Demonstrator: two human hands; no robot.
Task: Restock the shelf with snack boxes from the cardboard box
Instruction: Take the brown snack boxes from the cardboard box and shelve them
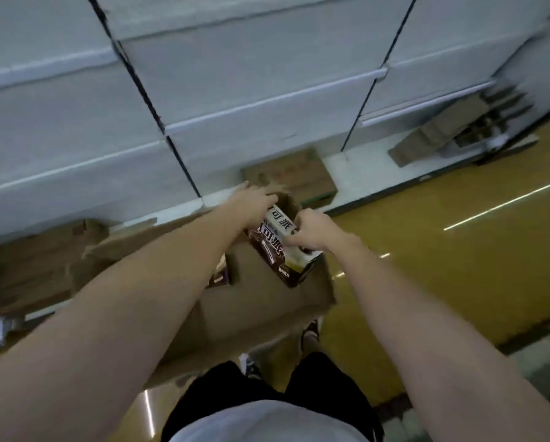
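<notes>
Flattened cartons [291, 177] are lying on the bottom shelf [356, 161] behind the carton [261, 307]. Both hands are lifting snack boxes [272, 247] over it: left hand [251, 202] fingers lying nearly straight along them, right hand [312, 232] fingers curling, pinching their edge.

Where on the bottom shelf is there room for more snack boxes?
Bare white shelf shows between the flat brown cartons and the brown packs farther right. Around the open cardboard box it is crowded: both hands and the snack boxes fill it.
</notes>
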